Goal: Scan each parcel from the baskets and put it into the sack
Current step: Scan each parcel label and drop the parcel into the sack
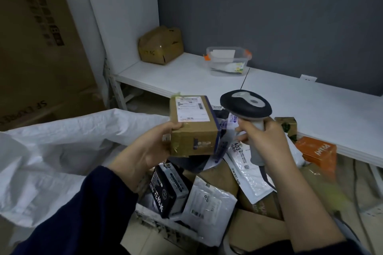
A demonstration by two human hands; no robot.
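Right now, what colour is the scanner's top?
The scanner is black with a grey centre; head view.

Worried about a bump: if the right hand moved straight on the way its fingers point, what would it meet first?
Likely the cardboard box the left hand holds, though depth is unclear.

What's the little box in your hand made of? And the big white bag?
The box looks like matte brown cardboard, with a white paper label stuck on top. The white sack seems to be woven plastic: stiff crinkled folds and a faint sheen.

Brown taped parcel (193,125), white label up, above basket (165,225); white sack (62,151) left.
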